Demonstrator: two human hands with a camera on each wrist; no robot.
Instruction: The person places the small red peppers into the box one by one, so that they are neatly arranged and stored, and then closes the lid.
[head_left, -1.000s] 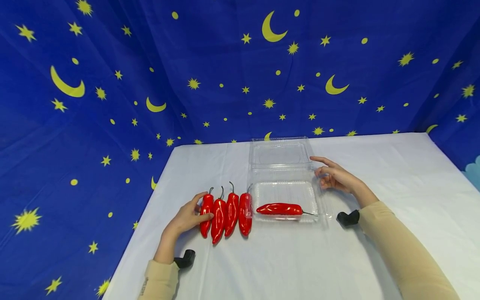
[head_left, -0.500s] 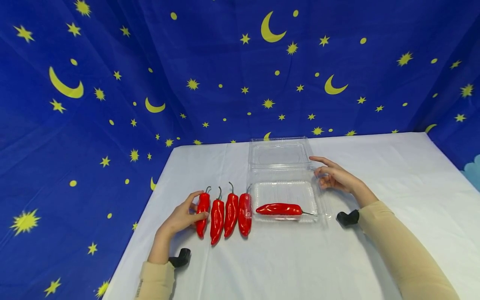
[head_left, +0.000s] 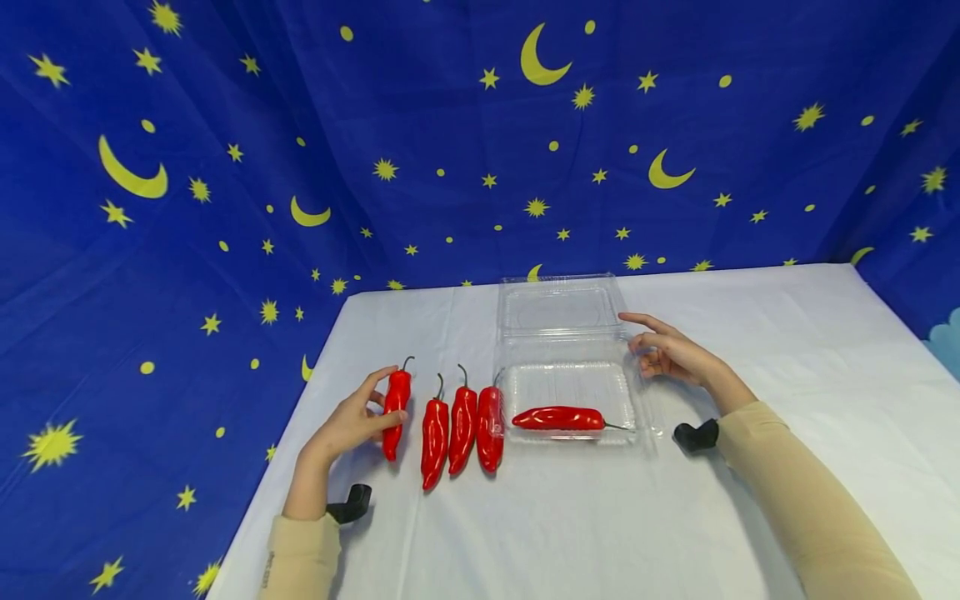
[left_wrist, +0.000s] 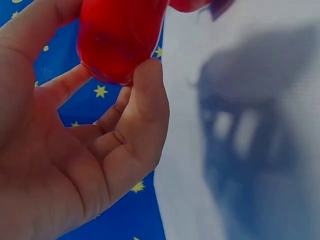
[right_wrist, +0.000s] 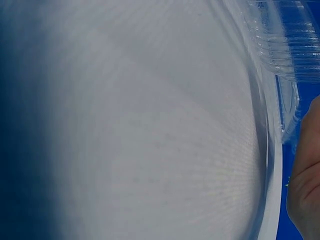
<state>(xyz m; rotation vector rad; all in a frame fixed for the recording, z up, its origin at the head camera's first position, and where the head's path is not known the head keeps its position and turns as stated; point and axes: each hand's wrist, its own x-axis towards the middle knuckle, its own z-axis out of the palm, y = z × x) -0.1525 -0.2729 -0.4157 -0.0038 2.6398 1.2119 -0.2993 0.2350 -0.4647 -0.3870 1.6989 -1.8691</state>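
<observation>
My left hand (head_left: 352, 427) holds a glossy red chili pepper (head_left: 396, 404) between thumb and fingers, its green stem pointing away from me. In the left wrist view this pepper (left_wrist: 122, 40) shows large, with fingers curled against it. To its right three more red peppers lie side by side; the rightmost pepper (head_left: 491, 437) overlaps the rim of a clear plastic clamshell box (head_left: 562, 335). One red pepper (head_left: 558, 418) lies crosswise in the box's near half. Beside the box's right edge is my right hand (head_left: 678, 357), fingers relaxed, index finger extended at the lid edge.
The box's clear lid (head_left: 558, 308) lies folded back toward the blue star-and-moon curtain (head_left: 442, 125). A white cloth (head_left: 585, 533) covers the table. A black wrist mount (head_left: 351, 504) sits by the left wrist, another mount (head_left: 696, 437) by the right.
My left hand has drawn the leftmost pepper away from the row, to the left and slightly farther back. My right hand and the box stay where they were.
</observation>
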